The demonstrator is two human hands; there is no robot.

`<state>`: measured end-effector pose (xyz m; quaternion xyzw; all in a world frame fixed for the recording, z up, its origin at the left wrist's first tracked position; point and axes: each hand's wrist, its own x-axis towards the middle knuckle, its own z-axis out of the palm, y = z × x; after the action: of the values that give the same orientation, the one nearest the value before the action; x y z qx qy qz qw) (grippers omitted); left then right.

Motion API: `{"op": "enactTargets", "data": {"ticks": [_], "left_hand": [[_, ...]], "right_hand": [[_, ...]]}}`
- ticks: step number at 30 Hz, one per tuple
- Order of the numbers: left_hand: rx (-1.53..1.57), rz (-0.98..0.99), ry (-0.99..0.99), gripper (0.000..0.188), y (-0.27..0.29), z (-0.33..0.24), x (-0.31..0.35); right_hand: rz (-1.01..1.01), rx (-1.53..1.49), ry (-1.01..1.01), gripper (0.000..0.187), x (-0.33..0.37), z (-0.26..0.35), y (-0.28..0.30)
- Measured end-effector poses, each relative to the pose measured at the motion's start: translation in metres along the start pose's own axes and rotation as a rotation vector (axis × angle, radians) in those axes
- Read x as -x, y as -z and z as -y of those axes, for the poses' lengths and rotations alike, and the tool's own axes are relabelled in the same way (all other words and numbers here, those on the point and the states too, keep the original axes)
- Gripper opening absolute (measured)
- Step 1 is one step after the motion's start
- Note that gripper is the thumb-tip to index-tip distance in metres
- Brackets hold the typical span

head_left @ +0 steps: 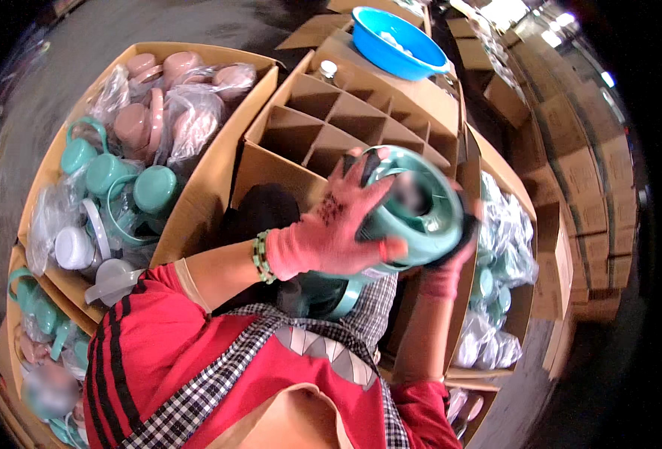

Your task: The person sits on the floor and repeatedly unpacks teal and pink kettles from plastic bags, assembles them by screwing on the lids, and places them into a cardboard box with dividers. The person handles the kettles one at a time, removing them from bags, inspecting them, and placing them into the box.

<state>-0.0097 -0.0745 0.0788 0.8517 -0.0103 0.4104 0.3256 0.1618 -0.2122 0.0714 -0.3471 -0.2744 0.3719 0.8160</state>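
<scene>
Between my two gloved hands, in front of my chest, is a round teal jug (442, 224) with a wide opening turned up toward me. My left hand (340, 217), in a pink glove with dark fingertips, presses across its near left side, fingers spread along the wall. From the other side, my right hand (457, 258) wraps its lower right edge, partly hidden by the jug. Below it, near my lap, another teal piece with a handle (342, 299) shows in part. Just beyond the jug stands a divided cardboard carton (279, 161).
At left, an open carton (178, 213) holds pink, teal and white lids, some in plastic bags. Another carton (529, 299) at right has bagged teal parts. A blue basin (402, 66) with small white pieces sits beyond the divided carton. Stacked boxes (589, 202) line the far right.
</scene>
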Motion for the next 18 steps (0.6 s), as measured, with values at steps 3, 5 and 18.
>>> {"op": "enactTargets", "data": {"ticks": [3, 5, 18], "left_hand": [[0.262, -0.178, -0.348, 0.091, 0.031, 0.007, -0.03], [-0.078, -0.284, -0.478, 0.082, 0.04, 0.025, -0.051], [1.447, -0.637, 0.623, 0.034, -0.04, 0.152, -0.018]], "right_hand": [[-0.09, -0.006, 0.182, 0.062, -0.015, 0.038, -0.097], [-0.293, 0.147, 0.273, 0.063, -0.034, 0.048, -0.147], [0.589, 2.13, 0.233, 0.068, -0.176, -0.069, -0.075]]}}
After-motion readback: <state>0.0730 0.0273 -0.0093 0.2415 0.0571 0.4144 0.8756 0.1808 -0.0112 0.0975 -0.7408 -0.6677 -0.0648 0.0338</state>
